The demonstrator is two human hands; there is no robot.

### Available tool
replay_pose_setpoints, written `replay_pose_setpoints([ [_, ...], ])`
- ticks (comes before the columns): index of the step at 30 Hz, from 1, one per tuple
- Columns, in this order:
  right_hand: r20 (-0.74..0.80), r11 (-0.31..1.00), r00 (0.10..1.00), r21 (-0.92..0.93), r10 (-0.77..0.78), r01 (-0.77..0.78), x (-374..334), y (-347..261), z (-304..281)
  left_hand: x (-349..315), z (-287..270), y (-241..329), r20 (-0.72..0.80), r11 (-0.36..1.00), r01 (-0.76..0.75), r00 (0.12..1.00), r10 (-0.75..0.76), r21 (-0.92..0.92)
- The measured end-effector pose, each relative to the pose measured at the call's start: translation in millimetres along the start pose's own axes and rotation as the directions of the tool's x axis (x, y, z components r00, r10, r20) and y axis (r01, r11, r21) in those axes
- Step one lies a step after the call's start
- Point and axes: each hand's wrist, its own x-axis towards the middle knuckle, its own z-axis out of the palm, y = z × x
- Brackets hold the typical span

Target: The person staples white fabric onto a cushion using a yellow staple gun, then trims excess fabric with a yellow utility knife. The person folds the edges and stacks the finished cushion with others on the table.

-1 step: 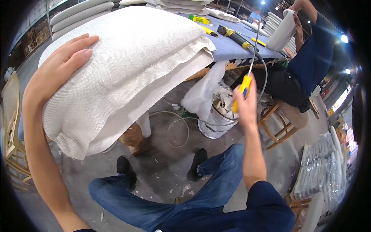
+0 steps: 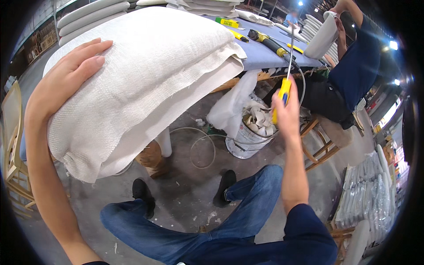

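Note:
A large padded cushion (image 2: 145,57) in off-white woven fabric rests on the blue-covered table at the left. Its loose fabric edge hangs open toward me along the near side. My left hand (image 2: 73,73) lies flat on its left side, fingers stretched out. Away to the right of the cushion, my right hand (image 2: 287,104) is wrapped round the yellow and blue handle of a screwdriver (image 2: 283,95). The long thin metal shaft points upward, and its tip shows above the table's far side.
On the blue tabletop (image 2: 260,55) lie a yellow-black power tool (image 2: 267,42), a yellow cutter (image 2: 238,35) and a small box (image 2: 227,22). Below stands a bucket of scraps (image 2: 243,143) beside a looping hose (image 2: 216,152). A co-worker (image 2: 355,70) handles another pad at the right.
My right hand has moved a little to the right and up with the screwdriver. The left hand and the cushion have barely moved.

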Motion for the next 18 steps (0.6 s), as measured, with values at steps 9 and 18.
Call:
replay_pose_setpoints([
  [9,0.130,0.544,0.988,-0.824,-0.087,0.156,244,24,-24,12,15,-4,-0.003,0.998,-0.048,0.999,0.049,0.029],
  [18,0.122,0.417,0.988,-0.896,-0.098,0.152,386,117,-105,13,16,-8,-0.016,0.992,-0.124,0.992,0.125,0.021],
])
